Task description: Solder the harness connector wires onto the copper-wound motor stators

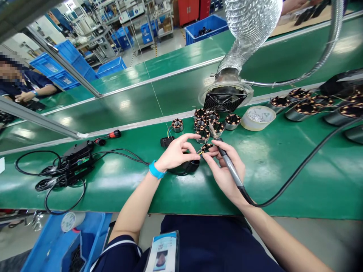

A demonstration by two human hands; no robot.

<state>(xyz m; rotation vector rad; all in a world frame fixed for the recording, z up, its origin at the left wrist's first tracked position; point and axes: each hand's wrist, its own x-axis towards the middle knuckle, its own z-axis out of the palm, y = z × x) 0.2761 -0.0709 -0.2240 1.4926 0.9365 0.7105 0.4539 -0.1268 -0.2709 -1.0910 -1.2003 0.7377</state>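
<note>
My left hand (179,152), with a blue wristband, pinches thin wires (201,153) by thumb and fingertip. These run beside a small copper-wound stator (208,147) and above a black plastic housing (191,166). In my right hand (227,170) lies a soldering iron (231,170), its tip pointing up and away toward the stators. The right thumb and a fingertip come close to the same wires; whether they grip them is hard to see. More stators (203,135) cluster just beyond my fingers. Another black housing (167,141), wired to a stator (177,125), sits left of them.
A fume extractor (225,100) with a foil duct stands behind the stators. Beside it is a round tub (258,117) of silvery bits. Larger stators (303,109) line the right. Black cables (68,166) lie coiled left. The iron's cord (297,168) crosses the right side. Across, a person sits working.
</note>
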